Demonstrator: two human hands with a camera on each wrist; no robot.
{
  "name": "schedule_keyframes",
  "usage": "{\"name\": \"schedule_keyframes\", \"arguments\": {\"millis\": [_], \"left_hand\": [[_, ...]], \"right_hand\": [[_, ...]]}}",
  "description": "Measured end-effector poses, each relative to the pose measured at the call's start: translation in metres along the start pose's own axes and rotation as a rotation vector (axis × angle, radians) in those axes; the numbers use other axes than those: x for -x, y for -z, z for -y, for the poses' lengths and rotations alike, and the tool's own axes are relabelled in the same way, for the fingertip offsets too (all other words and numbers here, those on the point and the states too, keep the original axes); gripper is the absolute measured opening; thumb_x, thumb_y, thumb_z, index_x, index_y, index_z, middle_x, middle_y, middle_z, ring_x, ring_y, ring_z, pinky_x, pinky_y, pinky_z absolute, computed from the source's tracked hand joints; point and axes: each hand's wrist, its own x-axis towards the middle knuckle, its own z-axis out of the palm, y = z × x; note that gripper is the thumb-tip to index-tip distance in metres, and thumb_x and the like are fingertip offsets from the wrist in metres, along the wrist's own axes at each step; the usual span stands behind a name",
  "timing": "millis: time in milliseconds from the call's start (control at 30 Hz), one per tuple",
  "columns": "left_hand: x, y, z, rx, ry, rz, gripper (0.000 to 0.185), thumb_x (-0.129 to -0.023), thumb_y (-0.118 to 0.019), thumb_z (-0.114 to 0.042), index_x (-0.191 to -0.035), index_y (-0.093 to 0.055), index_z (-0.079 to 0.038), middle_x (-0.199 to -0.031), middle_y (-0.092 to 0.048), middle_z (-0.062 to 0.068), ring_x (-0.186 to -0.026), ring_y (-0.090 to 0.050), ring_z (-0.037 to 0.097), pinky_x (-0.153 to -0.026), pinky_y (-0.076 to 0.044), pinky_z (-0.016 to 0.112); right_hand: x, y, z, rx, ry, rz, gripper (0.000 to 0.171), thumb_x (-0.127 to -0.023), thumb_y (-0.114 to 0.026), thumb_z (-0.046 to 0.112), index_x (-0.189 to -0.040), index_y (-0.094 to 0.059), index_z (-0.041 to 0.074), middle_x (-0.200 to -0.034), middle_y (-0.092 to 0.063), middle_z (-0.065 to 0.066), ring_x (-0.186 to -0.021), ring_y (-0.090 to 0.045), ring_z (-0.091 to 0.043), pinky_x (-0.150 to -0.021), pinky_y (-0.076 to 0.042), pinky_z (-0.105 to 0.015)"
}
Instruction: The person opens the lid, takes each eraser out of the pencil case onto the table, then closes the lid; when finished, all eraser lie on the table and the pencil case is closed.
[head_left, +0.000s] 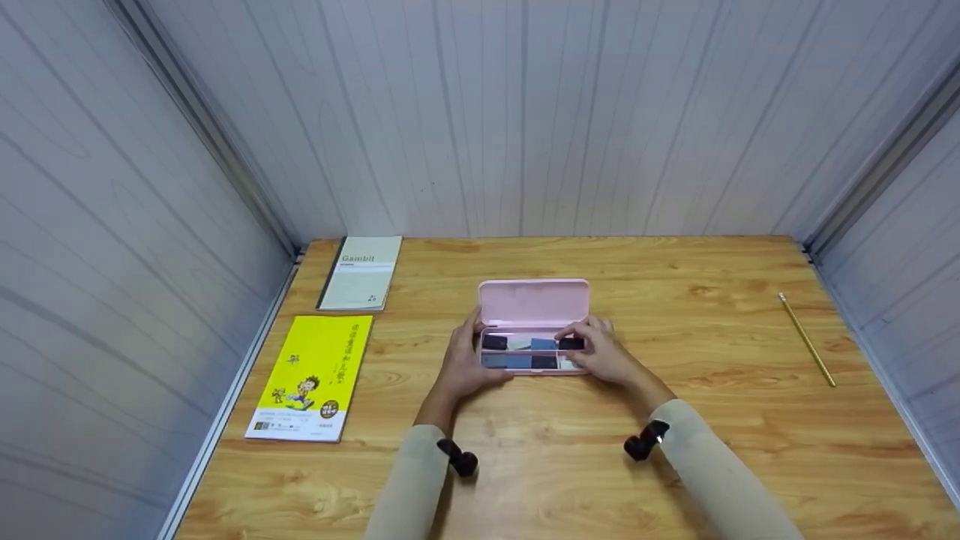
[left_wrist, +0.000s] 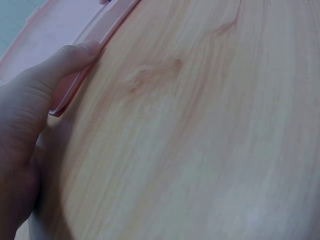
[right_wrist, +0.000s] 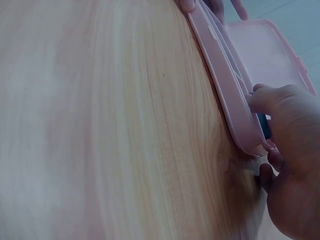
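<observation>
Pink case (head_left: 533, 304) lies in the middle of the tabletop (head_left: 675, 450), lid up and leaning away from me, tray facing me. It sits directly between my two hands, both touching it.

Left hand (head_left: 466, 366): at the case's left end. The left wrist view shows my thumb (left_wrist: 70, 57) lying nearly straight along the tray's rim, pressing the pink edge. Fingers on the far side of that end, only partly seen from the head view. I read it as a loose clasp round the corner, not a tight one.

Right hand (head_left: 600, 352): at the case's right end, fingers bent over the tray. Fingertips close on a small dark piece (head_left: 571, 343) in the back row; the right wrist view shows the same dark bit (right_wrist: 264, 126) tucked between curled fingers and the tray's rim. Pinching, then.

Count:
- one case, open
- small flat pieces in the tray, dark and blue, in two rows; about six, though my hand hides some, so exact number I cannot tell
- two books at the left: a yellow book (head_left: 313, 379) nearer me, a pale notebook (head_left: 361, 272) behind it by the wall
- one pencil (head_left: 806, 349), well apart on the right side of the tabletop

Two small black cameras on my wrists, over pale sleeves.
</observation>
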Motion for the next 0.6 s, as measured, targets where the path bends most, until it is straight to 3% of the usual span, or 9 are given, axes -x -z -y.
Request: {"name": "schedule_keyframes", "arguments": {"millis": [300,467,600], "left_hand": [[0.0012,0.0011,0.0003,-0.009,-0.031,0.005,0.143,-0.067,-0.109,-0.023,-0.18,-0.023,-0.008,-0.154,-0.06,0.018,-0.152,-0.048,0.038,-0.136,-0.035,0.06],[0.0003,0.0028,-0.001,-0.013,-0.007,0.033,0.144,-0.069,-0.109,-0.025,-0.181,-0.02,-0.01,-0.157,-0.057,0.018,-0.154,-0.045,0.037,-0.139,-0.032,0.058],[-0.0016,0.007,-0.0028,-0.023,0.017,0.076,0.145,-0.071,-0.108,-0.028,-0.182,-0.017,-0.013,-0.162,-0.054,0.017,-0.159,-0.04,0.036,-0.141,-0.028,0.058]], "right_hand": [[0.0007,0.0023,-0.003,-0.028,0.049,-0.037,0.027,-0.1,-0.082,0.01,-0.126,-0.076,0.012,-0.126,-0.067,-0.021,-0.127,-0.049,-0.039,-0.109,-0.034,-0.051],[0.0004,0.0004,-0.0073,-0.045,0.133,-0.093,0.026,-0.096,-0.082,0.007,-0.121,-0.075,0.009,-0.12,-0.07,-0.02,-0.12,-0.053,-0.036,-0.103,-0.034,-0.044],[0.0004,0.0007,-0.0079,-0.054,0.129,-0.101,0.027,-0.094,-0.079,0.003,-0.12,-0.074,0.01,-0.118,-0.072,-0.018,-0.117,-0.055,-0.034,-0.1,-0.034,-0.04]]}}
